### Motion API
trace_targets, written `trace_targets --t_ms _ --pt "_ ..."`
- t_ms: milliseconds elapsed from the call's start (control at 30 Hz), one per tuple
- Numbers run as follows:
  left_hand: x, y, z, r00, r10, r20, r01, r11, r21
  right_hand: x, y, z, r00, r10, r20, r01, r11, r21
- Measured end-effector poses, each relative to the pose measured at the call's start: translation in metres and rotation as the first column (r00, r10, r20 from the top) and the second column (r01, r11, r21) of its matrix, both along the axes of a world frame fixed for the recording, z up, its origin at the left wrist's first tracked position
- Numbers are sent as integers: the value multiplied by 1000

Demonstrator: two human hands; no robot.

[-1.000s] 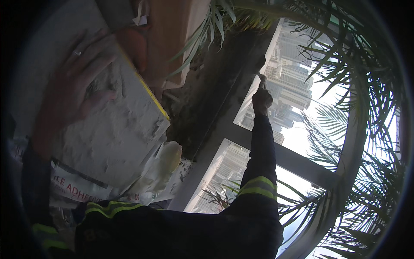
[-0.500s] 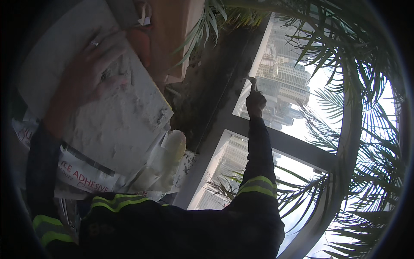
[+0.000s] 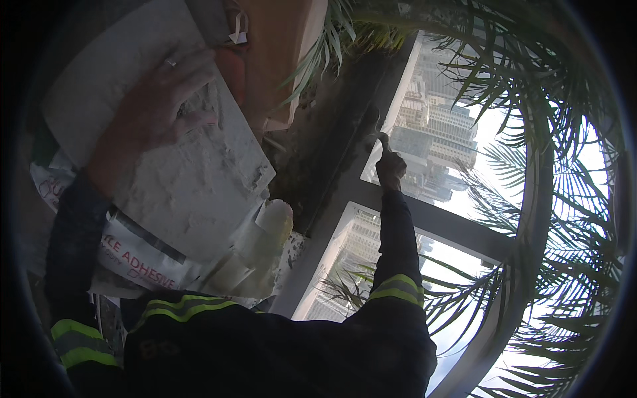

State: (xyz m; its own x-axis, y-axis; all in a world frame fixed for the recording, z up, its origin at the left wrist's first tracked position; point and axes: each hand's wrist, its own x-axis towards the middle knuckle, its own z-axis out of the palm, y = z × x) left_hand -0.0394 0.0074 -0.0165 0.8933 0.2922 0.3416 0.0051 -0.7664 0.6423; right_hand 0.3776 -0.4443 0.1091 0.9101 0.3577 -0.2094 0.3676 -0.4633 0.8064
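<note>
My left hand (image 3: 162,99), a ring on one finger, lies over a large pale slab (image 3: 192,166) smeared with grey paste. Its fingers are spread and bent, and a lump of paste (image 3: 199,109) shows between fingers and thumb. Out to the right, my right hand (image 3: 391,167) is closed around a hand tool with a thin bent neck (image 3: 379,126). The tool's far end is against the dark strip (image 3: 338,146) beside the window frame and is too dark to make out.
A printed white bag (image 3: 136,255) lies under the slab, beside a broken yellowish foam piece (image 3: 272,229). A brown box (image 3: 282,60) stands at the top. Grey window framing (image 3: 458,229) crosses the right side, with palm fronds (image 3: 570,219) around it and tall buildings beyond the glass.
The slab and my left hand have shifted slightly right in view. My right hand and its tool have moved a little left and down.
</note>
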Motion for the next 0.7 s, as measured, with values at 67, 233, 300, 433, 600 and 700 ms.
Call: trace_targets --t_ms 67,233,300,433,600,700 --pt "-2 0 -7 999 30 -25 -31 999 -32 -10 5 -8 997 51 49 -47 995 -87" --pt "-2 -2 1 999 30 -45 -34 995 -97 -21 21 5 1000 17 10 -16 998 -65" --pt "-4 -6 0 999 21 -42 -26 993 -118 -23 13 -3 1000 21 12 -19 994 -104" --pt "0 3 -5 1000 1 -3 -1 1000 -21 -37 13 1 998 57 -8 -57 986 -157" --pt "0 2 -1 1000 7 -28 -8 1000 -27 -52 -19 -13 994 104 35 -102 992 -69" --pt "-3 -3 -3 1000 6 -24 -7 999 -43 -62 11 11 993 115 -4 -114 988 -107"
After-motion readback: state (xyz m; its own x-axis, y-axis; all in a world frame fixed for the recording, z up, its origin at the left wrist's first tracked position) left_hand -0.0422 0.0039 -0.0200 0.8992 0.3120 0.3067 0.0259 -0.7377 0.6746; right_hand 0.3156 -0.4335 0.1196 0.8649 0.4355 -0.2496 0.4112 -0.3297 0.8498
